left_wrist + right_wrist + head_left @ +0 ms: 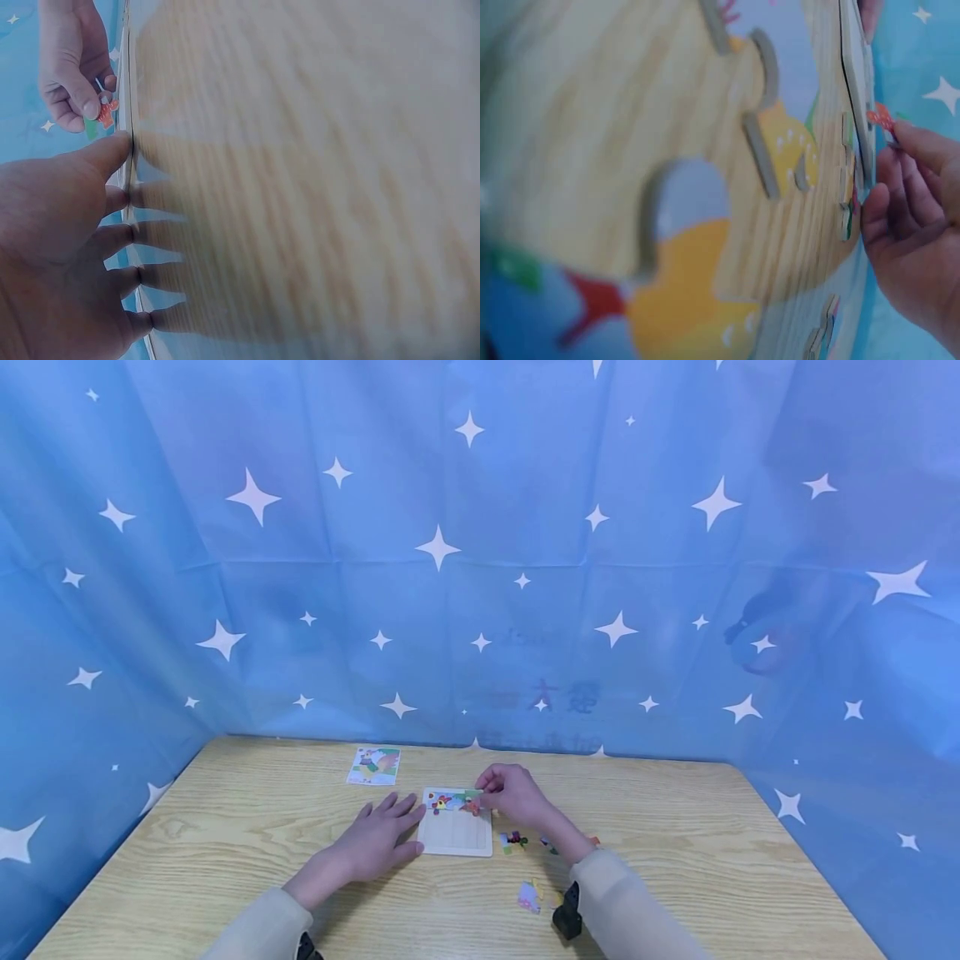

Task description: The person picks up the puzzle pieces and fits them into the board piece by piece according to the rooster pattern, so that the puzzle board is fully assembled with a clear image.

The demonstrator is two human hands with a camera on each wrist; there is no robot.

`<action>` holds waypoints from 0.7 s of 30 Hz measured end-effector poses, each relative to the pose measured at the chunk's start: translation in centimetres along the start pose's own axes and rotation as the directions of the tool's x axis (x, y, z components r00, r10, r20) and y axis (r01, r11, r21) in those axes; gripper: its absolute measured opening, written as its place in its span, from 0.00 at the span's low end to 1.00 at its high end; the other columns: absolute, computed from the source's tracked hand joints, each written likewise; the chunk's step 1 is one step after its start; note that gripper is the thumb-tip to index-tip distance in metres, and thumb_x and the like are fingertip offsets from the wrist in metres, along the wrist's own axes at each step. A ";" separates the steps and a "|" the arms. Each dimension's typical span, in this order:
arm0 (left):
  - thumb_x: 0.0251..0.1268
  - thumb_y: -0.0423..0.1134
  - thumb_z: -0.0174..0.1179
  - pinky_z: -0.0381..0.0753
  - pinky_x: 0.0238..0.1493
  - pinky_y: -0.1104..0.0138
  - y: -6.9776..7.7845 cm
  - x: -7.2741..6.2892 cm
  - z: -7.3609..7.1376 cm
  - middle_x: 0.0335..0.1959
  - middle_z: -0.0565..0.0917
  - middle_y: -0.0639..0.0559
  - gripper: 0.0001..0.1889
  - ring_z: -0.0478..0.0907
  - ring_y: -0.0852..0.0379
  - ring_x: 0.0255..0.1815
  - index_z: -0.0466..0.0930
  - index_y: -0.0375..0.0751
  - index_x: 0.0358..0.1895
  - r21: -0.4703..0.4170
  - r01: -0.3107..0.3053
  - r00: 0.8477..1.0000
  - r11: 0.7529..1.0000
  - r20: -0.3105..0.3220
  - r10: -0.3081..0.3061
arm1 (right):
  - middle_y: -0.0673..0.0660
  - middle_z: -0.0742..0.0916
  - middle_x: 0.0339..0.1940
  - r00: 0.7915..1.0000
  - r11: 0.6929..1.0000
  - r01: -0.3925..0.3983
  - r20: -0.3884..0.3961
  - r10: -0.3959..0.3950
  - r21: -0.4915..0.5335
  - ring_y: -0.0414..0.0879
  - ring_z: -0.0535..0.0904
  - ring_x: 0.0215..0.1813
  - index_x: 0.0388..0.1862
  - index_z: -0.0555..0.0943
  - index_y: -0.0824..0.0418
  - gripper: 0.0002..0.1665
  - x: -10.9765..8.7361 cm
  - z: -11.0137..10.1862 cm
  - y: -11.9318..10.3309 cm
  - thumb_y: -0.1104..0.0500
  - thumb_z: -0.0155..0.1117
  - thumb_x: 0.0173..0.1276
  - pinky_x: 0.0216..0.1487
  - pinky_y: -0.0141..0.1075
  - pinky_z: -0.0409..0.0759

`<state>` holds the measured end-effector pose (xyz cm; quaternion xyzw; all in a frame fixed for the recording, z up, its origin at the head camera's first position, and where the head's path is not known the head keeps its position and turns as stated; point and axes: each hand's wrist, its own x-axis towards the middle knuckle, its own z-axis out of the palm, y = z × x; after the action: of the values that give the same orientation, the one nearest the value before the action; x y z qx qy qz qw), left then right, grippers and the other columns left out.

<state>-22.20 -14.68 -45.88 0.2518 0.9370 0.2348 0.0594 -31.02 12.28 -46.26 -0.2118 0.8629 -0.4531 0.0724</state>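
A pale wooden puzzle tray (457,837) lies on the table, its far strip filled with colourful pieces (441,802). At its far right corner my right hand (513,795) pinches a puzzle piece (108,114), red with white dots and a green part, between thumb and fingers. The right wrist view shows that red piece (882,118) at the tips of my thumb and fingers, close over the tray. My left hand (381,841) lies with fingers spread on the table, thumb and fingertips at the tray's left edge.
A square picture card (373,767) lies beyond my left hand. Loose puzzle pieces (514,842) sit right of the tray, and others (529,897) lie nearer me, by my right sleeve. A blue star-patterned cloth (480,610) hangs behind the wooden table (247,827).
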 end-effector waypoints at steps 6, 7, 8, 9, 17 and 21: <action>0.78 0.47 0.58 0.52 0.69 0.28 0.3 0.0 -0.1 0.78 0.62 0.32 0.31 0.53 0.27 0.78 0.67 0.33 0.76 -0.003 0.017 1.000 1.000 0.008 -0.017 | 0.52 0.83 0.34 1.000 1.000 -0.006 -0.008 0.006 -0.021 0.44 0.78 0.36 0.42 0.83 0.64 0.05 -0.1 0.1 0.1 0.67 0.70 0.69 0.36 0.37 0.77; 0.78 0.47 0.58 0.52 0.69 0.28 0.3 0.0 -0.1 0.78 0.62 0.32 0.31 0.53 0.27 0.78 0.67 0.33 0.76 -0.001 0.016 1.000 1.000 0.007 -0.016 | 0.52 0.83 0.34 1.000 1.000 -0.007 -0.010 0.007 -0.026 0.44 0.78 0.36 0.42 0.83 0.64 0.04 -0.1 0.1 0.2 0.67 0.69 0.69 0.36 0.37 0.77; 0.78 0.47 0.58 0.52 0.69 0.28 0.3 0.0 -0.1 0.78 0.62 0.32 0.31 0.53 0.27 0.78 0.67 0.33 0.76 -0.001 0.016 1.000 1.000 0.009 -0.016 | 0.52 0.83 0.34 1.000 0.999 -0.011 -0.010 0.011 -0.031 0.44 0.77 0.36 0.42 0.83 0.64 0.04 -0.1 0.1 0.2 0.67 0.69 0.69 0.36 0.38 0.77; 0.78 0.47 0.58 0.52 0.69 0.28 0.3 0.0 -0.2 0.78 0.62 0.32 0.31 0.53 0.27 0.78 0.67 0.33 0.76 -0.001 0.015 1.000 1.000 0.008 -0.015 | 0.52 0.83 0.34 1.000 0.999 -0.019 -0.009 0.019 -0.036 0.44 0.77 0.36 0.42 0.83 0.64 0.04 0.0 0.1 0.3 0.67 0.69 0.70 0.37 0.38 0.77; 0.78 0.48 0.59 0.53 0.68 0.28 0.5 -0.1 -0.2 0.78 0.62 0.32 0.32 0.53 0.27 0.78 0.67 0.32 0.76 0.001 0.014 1.000 1.000 0.006 -0.014 | 0.52 0.83 0.35 0.998 0.996 -0.055 0.028 0.057 -0.071 0.44 0.77 0.36 0.43 0.83 0.65 0.05 0.4 0.2 0.5 0.65 0.69 0.71 0.37 0.38 0.78; 0.78 0.49 0.58 0.53 0.68 0.27 0.3 0.0 -0.2 0.77 0.62 0.31 0.32 0.53 0.26 0.78 0.67 0.32 0.76 0.004 0.005 1.000 1.000 0.006 -0.005 | 0.52 0.83 0.34 0.997 0.995 -0.062 0.047 0.066 -0.083 0.44 0.77 0.36 0.43 0.83 0.65 0.05 0.5 0.1 0.3 0.65 0.68 0.71 0.37 0.38 0.77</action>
<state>-22.12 -14.52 -45.62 0.2501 0.9379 0.2321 0.0621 -31.51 12.13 -46.55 -0.1979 0.8849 -0.4097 0.0997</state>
